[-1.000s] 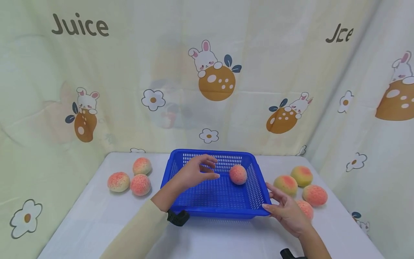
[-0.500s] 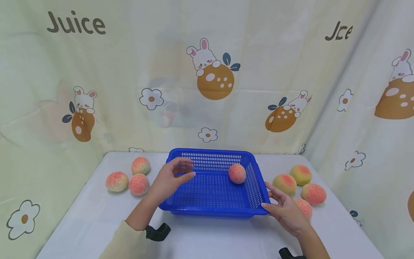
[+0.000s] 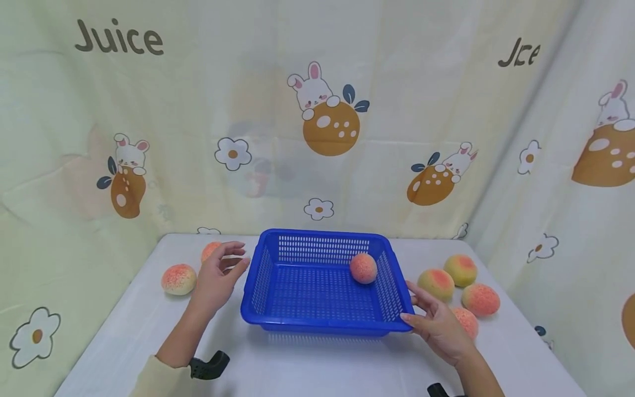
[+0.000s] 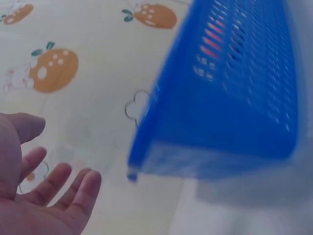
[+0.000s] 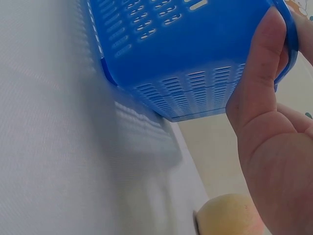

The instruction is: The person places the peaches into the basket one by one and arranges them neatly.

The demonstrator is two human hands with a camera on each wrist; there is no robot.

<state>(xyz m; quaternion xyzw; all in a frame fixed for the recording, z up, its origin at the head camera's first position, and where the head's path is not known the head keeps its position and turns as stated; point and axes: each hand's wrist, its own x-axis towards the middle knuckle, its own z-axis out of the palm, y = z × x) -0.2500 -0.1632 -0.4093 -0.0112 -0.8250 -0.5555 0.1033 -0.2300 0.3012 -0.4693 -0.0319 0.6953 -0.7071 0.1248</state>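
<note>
A blue plastic basket (image 3: 322,324) with slotted walls stands mid-table, with one pink peach (image 3: 364,268) inside near its right wall. At the basket's front right corner, my right hand (image 3: 439,328) grips the rim; the right wrist view shows the thumb (image 5: 268,54) pressed along the outer wall. My left hand (image 3: 218,278) is in the air left of the basket, fingers loosely bent and holding nothing. It overlaps the peaches on the left: a pale pink-speckled peach (image 3: 179,279) shows beside it, another peach (image 3: 210,251) shows partly behind it, and a third is hidden.
Several peaches sit right of the basket, among them a yellowish peach (image 3: 461,269) and a pink peach (image 3: 481,299); one is partly behind my right hand. A printed curtain (image 3: 268,110) stands behind the white-covered table (image 3: 317,369) and along its sides.
My left hand has moved left, from above the inside of the basket to beside the left peaches, now covering some of them. My right hand keeps its grip on the rim; the peach inside stays put.
</note>
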